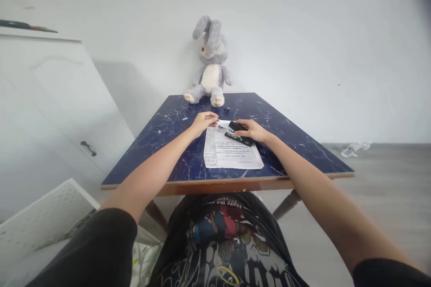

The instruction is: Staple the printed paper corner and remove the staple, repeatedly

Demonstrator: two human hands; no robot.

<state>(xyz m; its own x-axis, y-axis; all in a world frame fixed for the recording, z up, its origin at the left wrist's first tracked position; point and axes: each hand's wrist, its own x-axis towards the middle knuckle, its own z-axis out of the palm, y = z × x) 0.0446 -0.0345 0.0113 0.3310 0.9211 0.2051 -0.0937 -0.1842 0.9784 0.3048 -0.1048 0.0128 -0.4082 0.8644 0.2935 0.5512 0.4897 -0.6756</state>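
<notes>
Printed paper (232,157) lies on the blue marbled table (182,157). Over its upper right part is a black stapler (238,138), its top and base spread apart and a metal strip showing between them. My right hand (253,131) has its fingers and thumb round the stapler's right part. Just left of the stapler, at the paper's top left corner, my left hand (206,122) has its fingertips pressed together; what they hold, if anything, is too small to make out.
A grey plush rabbit (211,76) sits at the table's back edge against the wall. Small dark bits and a pale scrap (185,119) lie on the tabletop. At the left stands a white cabinet (50,112); clear plastic (355,148) lies on the floor at right.
</notes>
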